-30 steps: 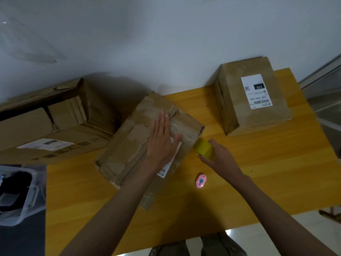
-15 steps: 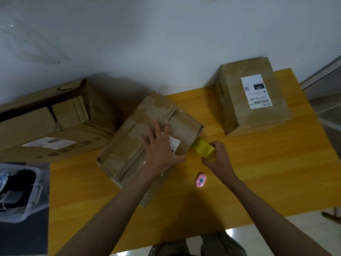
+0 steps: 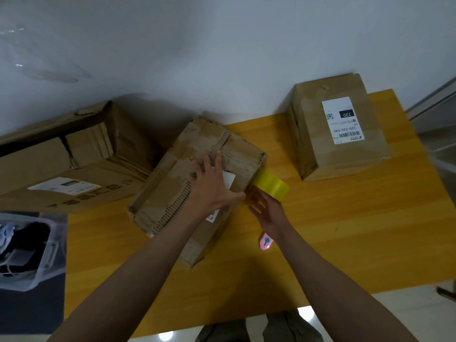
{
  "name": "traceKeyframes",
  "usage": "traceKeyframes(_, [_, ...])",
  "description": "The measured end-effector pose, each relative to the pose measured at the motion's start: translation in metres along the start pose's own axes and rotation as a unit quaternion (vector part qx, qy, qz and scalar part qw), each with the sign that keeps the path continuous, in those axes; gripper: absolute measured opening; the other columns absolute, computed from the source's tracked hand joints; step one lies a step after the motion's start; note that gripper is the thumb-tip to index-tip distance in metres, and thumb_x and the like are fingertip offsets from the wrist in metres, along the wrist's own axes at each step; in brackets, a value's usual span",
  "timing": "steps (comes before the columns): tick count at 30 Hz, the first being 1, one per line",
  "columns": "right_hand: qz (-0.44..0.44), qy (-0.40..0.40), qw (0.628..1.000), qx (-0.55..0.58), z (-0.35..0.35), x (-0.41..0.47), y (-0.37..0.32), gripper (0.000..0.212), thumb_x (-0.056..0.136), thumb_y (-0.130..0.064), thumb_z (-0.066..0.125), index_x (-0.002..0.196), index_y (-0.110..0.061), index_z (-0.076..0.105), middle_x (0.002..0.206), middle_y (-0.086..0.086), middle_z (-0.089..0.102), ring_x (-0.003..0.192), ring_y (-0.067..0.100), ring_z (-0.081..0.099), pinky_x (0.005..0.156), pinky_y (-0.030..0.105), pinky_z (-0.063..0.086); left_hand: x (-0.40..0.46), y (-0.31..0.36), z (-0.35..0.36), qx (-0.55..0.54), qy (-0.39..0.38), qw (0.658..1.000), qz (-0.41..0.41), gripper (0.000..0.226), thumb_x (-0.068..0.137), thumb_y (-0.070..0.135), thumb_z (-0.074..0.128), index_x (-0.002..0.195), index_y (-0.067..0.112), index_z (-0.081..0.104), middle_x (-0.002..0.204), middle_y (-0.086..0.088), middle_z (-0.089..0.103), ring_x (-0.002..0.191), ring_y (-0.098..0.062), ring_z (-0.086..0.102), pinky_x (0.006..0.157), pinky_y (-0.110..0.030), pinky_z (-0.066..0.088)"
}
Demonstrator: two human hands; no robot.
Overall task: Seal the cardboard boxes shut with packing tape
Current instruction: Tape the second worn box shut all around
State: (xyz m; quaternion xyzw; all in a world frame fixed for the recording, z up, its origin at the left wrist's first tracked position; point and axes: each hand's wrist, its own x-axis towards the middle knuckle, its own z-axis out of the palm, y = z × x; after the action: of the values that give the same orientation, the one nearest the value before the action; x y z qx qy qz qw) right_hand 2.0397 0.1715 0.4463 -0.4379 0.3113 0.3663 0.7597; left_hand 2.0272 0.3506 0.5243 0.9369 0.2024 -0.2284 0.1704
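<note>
Left hand (image 3: 212,186) flat and spread on top of the middle box (image 3: 197,183), fingers fanned over the torn cardboard, thumb out toward the near right edge. Right hand (image 3: 267,211) sits just beside that box's right side, and I've got the yellow tape roll (image 3: 271,185) gripped in it, the roll touching the box's right face below the corner. I can't tell how much tape is stuck down there. Under my right wrist lies a small pink cutter (image 3: 266,241) on the yellow table (image 3: 345,230). 2 more boxes in sight: a long one (image 3: 61,164) to the left against the wall, its end flaps crumpled, and an upright one (image 3: 338,127) far right with a white shipping label (image 3: 343,119) reading 220. Down at the left edge, a clear plastic bin (image 3: 32,253) stands off the table.
</note>
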Motion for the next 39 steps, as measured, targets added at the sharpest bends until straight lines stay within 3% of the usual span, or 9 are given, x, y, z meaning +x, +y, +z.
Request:
traceKeyframes(6, [0.018, 0.027, 0.999, 0.025, 0.022, 0.014, 0.005, 0.021, 0.098, -0.032, 0.06, 0.083, -0.018, 0.057, 0.08, 0.003, 0.048, 0.076, 0.019, 0.048, 0.091, 0.037, 0.045, -0.001, 0.002, 0.0, 0.001, 0.012, 1.0, -0.007, 0.138, 0.066, 0.088, 0.064, 0.161, 0.022, -0.012, 0.168, -0.016, -0.01, 0.152, -0.05, -0.005, 0.121, -0.066, 0.013])
traceKeyframes(13, [-0.074, 0.054, 0.991, -0.093, 0.022, -0.012, -0.017, 0.041, 0.101, -0.038, 0.056, 0.137, -0.018, 0.049, 0.122, 0.006, 0.059, 0.11, 0.026, 0.059, 0.094, 0.043, 0.051, -0.014, 0.002, -0.019, -0.096, 0.021, 0.994, 0.045, 0.122, 0.061, 0.091, 0.047, 0.156, 0.044, -0.015, 0.169, -0.012, -0.005, 0.153, -0.046, -0.002, 0.12, -0.067, 0.015])
traceKeyframes(18, [-0.201, 0.071, 0.948, -0.237, 0.019, -0.053, -0.064, 0.047, 0.096, -0.056, 0.056, 0.134, -0.03, 0.049, 0.124, -0.001, 0.061, 0.111, 0.023, 0.062, 0.076, 0.042, 0.058, -0.032, 0.01, -0.027, -0.202, 0.013, 0.977, 0.065, 0.104, 0.067, 0.1, 0.035, 0.149, 0.061, -0.016, 0.171, -0.005, 0.0, 0.155, -0.038, 0.009, 0.118, -0.067, 0.021])
traceKeyframes(21, [-0.253, 0.091, 0.896, -0.354, 0.029, -0.069, -0.08, 0.064, 0.095, -0.065, 0.048, 0.14, -0.021, 0.034, 0.099, -0.008, 0.056, 0.095, 0.027, 0.058, 0.085, 0.063, 0.053, -0.044, 0.006, -0.033, -0.264, -0.02, 0.963, 0.058, 0.103, 0.07, 0.097, 0.036, 0.154, 0.057, -0.008, 0.171, 0.002, 0.003, 0.155, -0.03, 0.015, 0.118, -0.064, 0.024])
traceKeyframes(24, [-0.285, 0.1, 0.825, -0.478, 0.048, -0.08, -0.089, 0.051, 0.097, -0.065, 0.04, 0.129, -0.025, 0.032, 0.086, -0.007, 0.055, 0.087, 0.034, 0.061, 0.079, 0.061, 0.053, -0.056, -0.003, -0.05, -0.321, -0.039, 0.945, 0.051, 0.104, 0.076, 0.09, 0.045, 0.159, 0.047, 0.001, 0.171, 0.007, 0.003, 0.155, -0.024, 0.015, 0.121, -0.057, 0.024])
traceKeyframes(29, [-0.37, 0.094, 0.702, -0.601, 0.102, -0.091, -0.094, 0.053, 0.104, -0.047, 0.039, 0.152, -0.027, 0.026, 0.133, 0.008, 0.046, 0.098, 0.032, 0.058, 0.074, 0.034, 0.034, -0.059, -0.051, -0.06, -0.443, -0.076, 0.892, 0.035, 0.093, 0.081, 0.083, 0.05, 0.158, 0.051, 0.008, 0.169, 0.011, 0.012, 0.151, -0.022, 0.026, 0.118, -0.052, 0.034])
traceKeyframes(32, [-0.401, 0.076, 0.625, -0.665, 0.142, -0.093, -0.091, 0.051, 0.106, -0.039, 0.037, 0.154, -0.026, 0.025, 0.134, 0.014, 0.043, 0.095, 0.04, 0.058, 0.069, 0.034, 0.034, -0.062, -0.067, -0.062, -0.511, -0.05, 0.858, -0.007, 0.07, 0.091, 0.063, 0.055, 0.153, 0.045, 0.027, 0.149, 0.01, 0.044, 0.124, -0.01, 0.053, 0.092, -0.031, 0.05])
traceKeyframes(36, [-0.41, 0.029, 0.599, -0.687, 0.178, -0.085, -0.077, 0.047, 0.103, -0.036, 0.044, 0.146, -0.024, 0.032, 0.125, 0.013, 0.044, 0.084, 0.04, 0.058, 0.061, 0.036, 0.039, -0.055, -0.086, -0.063, -0.597, -0.033, 0.798, -0.075, 0.103, 0.066, 0.065, 0.07, 0.153, 0.031, 0.027, 0.133, -0.002, 0.054, 0.112, -0.023, 0.063, 0.095, -0.047, 0.055])
traceKeyframes(39, [-0.418, -0.001, 0.587, -0.693, 0.19, -0.08, -0.069, 0.042, 0.1, -0.035, 0.048, 0.138, -0.022, 0.037, 0.122, 0.01, 0.045, 0.085, 0.036, 0.056, 0.061, 0.036, 0.041, -0.052, -0.102, -0.062, -0.647, -0.037, 0.757, -0.082, 0.091, 0.075, 0.055, 0.071, 0.151, 0.023, 0.034, 0.131, -0.008, 0.06, 0.111, -0.027, 0.067, 0.091, -0.043, 0.057])
